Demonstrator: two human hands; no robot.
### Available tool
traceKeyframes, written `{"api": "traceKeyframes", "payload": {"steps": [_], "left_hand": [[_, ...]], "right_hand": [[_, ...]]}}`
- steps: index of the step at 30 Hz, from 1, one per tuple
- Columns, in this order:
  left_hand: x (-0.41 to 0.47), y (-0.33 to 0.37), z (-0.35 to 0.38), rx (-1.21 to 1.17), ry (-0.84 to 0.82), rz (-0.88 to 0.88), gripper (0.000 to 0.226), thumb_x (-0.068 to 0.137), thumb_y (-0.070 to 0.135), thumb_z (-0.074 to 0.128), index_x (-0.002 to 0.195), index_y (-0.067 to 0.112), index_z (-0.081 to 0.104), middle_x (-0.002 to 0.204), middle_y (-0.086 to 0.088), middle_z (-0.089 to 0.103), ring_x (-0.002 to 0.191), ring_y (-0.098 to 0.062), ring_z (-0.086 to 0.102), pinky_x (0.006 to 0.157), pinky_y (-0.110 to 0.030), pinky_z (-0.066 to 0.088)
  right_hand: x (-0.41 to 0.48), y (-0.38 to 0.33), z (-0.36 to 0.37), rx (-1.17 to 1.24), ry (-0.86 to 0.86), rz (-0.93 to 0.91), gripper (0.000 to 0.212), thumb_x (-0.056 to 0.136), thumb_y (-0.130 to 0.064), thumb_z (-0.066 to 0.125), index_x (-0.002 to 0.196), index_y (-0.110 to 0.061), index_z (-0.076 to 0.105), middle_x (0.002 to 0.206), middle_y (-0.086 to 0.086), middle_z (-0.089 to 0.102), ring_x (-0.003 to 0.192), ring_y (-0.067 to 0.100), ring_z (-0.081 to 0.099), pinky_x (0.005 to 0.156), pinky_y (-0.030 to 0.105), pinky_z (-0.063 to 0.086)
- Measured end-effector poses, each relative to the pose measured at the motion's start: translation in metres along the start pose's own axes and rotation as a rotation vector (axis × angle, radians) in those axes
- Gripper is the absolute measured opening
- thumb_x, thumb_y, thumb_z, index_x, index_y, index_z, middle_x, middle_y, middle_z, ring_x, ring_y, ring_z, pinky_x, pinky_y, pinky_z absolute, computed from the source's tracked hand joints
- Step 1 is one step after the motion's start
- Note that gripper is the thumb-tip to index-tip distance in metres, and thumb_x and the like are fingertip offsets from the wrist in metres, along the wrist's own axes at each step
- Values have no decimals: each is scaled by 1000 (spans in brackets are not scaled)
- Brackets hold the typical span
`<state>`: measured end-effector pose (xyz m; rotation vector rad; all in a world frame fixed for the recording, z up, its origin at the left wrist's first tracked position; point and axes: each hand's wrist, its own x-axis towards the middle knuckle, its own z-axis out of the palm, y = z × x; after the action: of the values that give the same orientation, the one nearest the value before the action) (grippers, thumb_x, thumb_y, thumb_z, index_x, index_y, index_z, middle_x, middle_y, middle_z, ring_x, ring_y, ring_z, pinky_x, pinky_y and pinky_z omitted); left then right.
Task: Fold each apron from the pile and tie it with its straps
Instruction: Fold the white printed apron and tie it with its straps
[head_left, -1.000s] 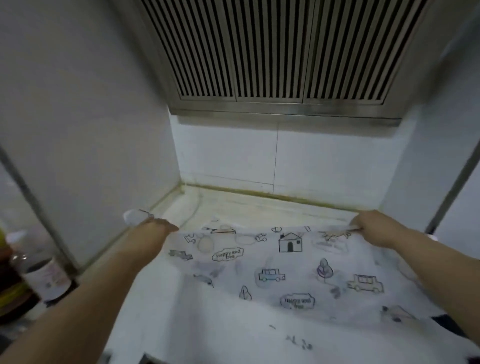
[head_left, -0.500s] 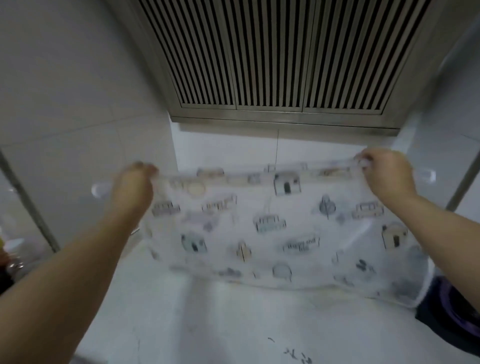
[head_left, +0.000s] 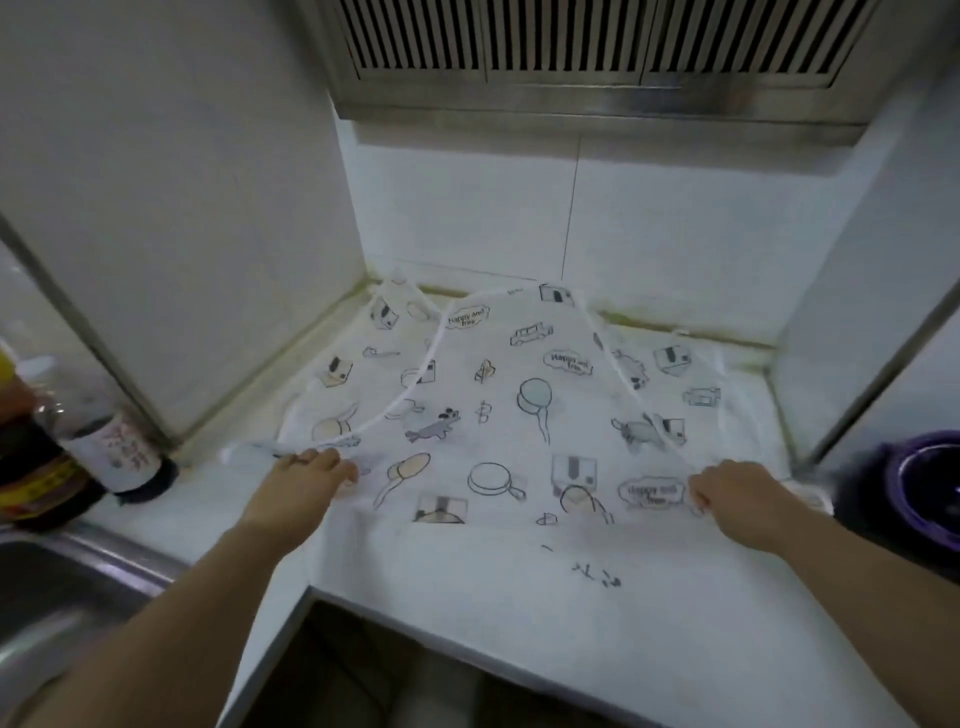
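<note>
A thin white apron (head_left: 519, 395) printed with houses, cars and pans lies spread flat on the white counter (head_left: 467, 587), reaching back to the tiled wall. Its white straps (head_left: 415, 384) curve across the fabric. My left hand (head_left: 301, 480) pinches the apron's near left corner against the counter. At the near right corner my right hand (head_left: 737, 493) grips the edge with curled fingers.
Dark sauce bottles (head_left: 78, 457) stand at the left beside a steel sink (head_left: 57, 597). A dark purple container (head_left: 914, 488) sits at the right. White walls close in both sides, a metal vent hood (head_left: 597, 52) hangs above, and the counter's front edge has a cut-out (head_left: 415, 675).
The apron was lifted up in the air half a second ago; both hands have now brought it down and towards me, laying it flat on the counter.
</note>
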<state>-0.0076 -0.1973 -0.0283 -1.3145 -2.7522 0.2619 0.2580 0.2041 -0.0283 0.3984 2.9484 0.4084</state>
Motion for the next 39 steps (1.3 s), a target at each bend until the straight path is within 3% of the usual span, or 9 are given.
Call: {"api": "traceKeyframes", "payload": {"steps": [3,5,11,15,21,24,27,32,39], "left_hand": [[8,9,10,-142,-445,-56,62,88,-2,39,136,36,44,141,3,41,125,-18,46,99,-28,40],[14,17,6,-300,-635,-79,65,85,-3,41,139,33,45,146,5,39,130,-15,42,105,-24,37],[46,31,13,-498,-367,-169,50,91,5,47,136,28,48,144,-1,40,130,-20,40,105,-31,34],[52,47,32,-397,-332,-173,50,97,26,48,145,26,34,151,-3,31,136,-26,33,112,-44,30],[58,65,60,-358,-405,-181,74,92,58,40,151,38,0,160,0,-9,147,-25,-7,116,-56,1],[63,73,71,-333,-452,-172,91,75,85,21,150,40,-7,158,2,-20,146,-25,-15,112,-61,-7],[66,80,79,-311,-448,-131,125,36,96,-22,148,42,-12,155,3,-29,145,-25,-19,108,-63,-13],[75,93,83,-321,-339,-109,108,45,87,-32,144,44,-19,149,5,-35,145,-27,-18,108,-64,-12],[87,105,84,-324,-387,-69,112,40,83,-38,143,43,-23,152,5,-35,144,-23,-24,109,-62,-11]], "right_hand": [[-1,-10,5,177,-722,107,21,80,-34,68,91,-30,50,101,-6,50,98,14,52,84,26,42],[2,-9,5,271,-867,95,45,53,-64,77,78,-30,60,101,-5,62,95,13,59,88,27,46],[21,-7,7,598,-363,264,28,86,-34,63,110,-22,57,109,-2,51,100,15,52,85,27,41],[34,-20,19,658,-345,348,51,89,-32,63,134,-16,45,135,9,41,113,21,50,93,28,42],[52,-31,46,738,-245,546,74,89,-37,61,146,-8,26,140,17,40,126,31,40,102,39,39],[66,-33,60,693,-173,668,68,87,-48,58,139,-9,39,128,15,50,118,32,48,96,42,45],[77,-29,68,650,-158,663,36,88,-50,55,103,-18,59,92,3,64,88,25,60,81,37,50],[68,-9,71,745,-173,691,21,88,-26,57,73,-11,59,65,3,57,58,15,52,50,23,35],[72,-2,64,667,-282,695,18,84,-27,60,83,-10,53,73,1,55,64,14,53,53,25,41]]}}
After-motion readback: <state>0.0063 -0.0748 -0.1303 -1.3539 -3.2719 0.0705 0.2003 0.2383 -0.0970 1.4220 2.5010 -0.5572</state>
